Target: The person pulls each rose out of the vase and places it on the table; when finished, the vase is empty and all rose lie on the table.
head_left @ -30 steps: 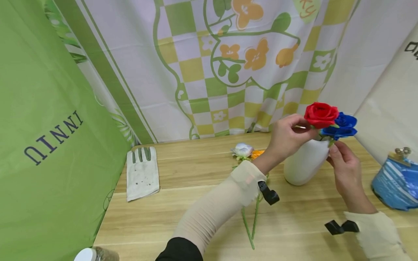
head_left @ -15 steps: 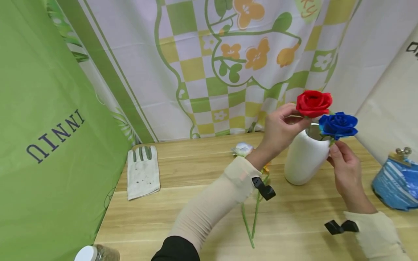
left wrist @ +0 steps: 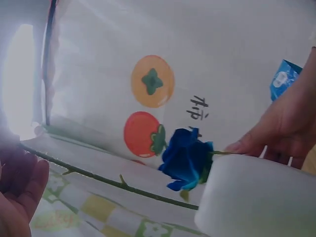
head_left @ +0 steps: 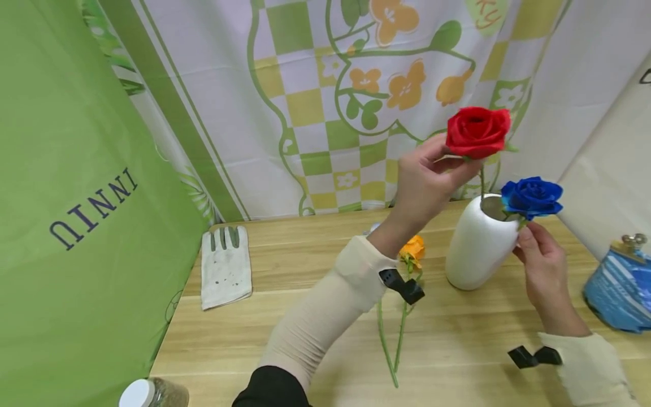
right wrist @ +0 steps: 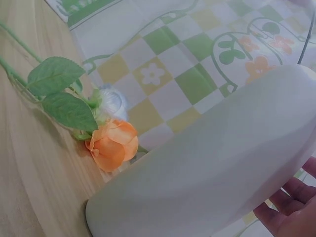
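We see the red rose (head_left: 478, 133) at the fingertips of the left grip (head_left: 424, 178), which pinches it just beneath the bloom. The bloom stands above the white vase (head_left: 478, 246), and its thin stem (head_left: 482, 183) runs down to the vase's mouth. We find the right grip (head_left: 546, 277) holding the vase's upper side, thumb close to the blue rose (head_left: 531, 196), which leans over the rim. Left of the vase, an orange flower (head_left: 413, 249) and a pale flower (right wrist: 112, 104) lie together on the desk (head_left: 300, 249). Farther left we see a glove (head_left: 226, 268) and a lidded jar (head_left: 155, 393); a blue pouch (head_left: 620, 285) sits right of the right grip.
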The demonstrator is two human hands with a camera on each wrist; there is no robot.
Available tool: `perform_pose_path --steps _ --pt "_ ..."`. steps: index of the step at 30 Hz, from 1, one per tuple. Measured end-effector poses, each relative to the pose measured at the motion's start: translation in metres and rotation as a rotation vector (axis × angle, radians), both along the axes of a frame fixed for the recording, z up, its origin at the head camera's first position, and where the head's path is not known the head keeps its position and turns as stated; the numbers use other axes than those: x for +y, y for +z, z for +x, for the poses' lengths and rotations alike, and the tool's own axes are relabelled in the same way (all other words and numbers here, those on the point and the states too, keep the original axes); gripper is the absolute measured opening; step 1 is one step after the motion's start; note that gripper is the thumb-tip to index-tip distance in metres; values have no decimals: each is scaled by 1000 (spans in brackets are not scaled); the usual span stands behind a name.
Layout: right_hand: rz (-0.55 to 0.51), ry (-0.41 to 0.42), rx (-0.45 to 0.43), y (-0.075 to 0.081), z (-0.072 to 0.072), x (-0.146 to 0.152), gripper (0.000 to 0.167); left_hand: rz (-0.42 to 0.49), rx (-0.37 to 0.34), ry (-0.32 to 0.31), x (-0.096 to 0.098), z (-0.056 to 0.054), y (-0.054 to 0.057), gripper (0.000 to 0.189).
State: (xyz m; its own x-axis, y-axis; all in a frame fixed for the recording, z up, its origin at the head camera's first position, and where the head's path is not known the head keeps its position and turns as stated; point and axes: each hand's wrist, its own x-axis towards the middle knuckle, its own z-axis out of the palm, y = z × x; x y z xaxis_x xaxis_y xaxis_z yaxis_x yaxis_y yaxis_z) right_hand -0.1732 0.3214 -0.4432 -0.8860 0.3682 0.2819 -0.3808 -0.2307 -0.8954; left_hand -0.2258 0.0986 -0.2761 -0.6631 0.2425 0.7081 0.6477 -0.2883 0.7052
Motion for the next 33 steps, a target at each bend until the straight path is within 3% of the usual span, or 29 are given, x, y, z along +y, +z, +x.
perform_pose_path --steps 10,15,19,24,33 --pt "-53 -5 10 -2 -3 -3 21 167 -32 4 -46 9 32 34" --pt "-54 7 16 -1 -5 -6 21 241 -50 41 -73 16 54 33" --pt "-33 -2 21 2 -7 -7 21 288 -13 105 -95 22 68 33" --pt "-41 -8 15 2 -6 -5 22 305 1 161 -110 22 67 30" --pt "-85 8 43 -1 -7 -2 23 312 7 162 -113 15 57 26"
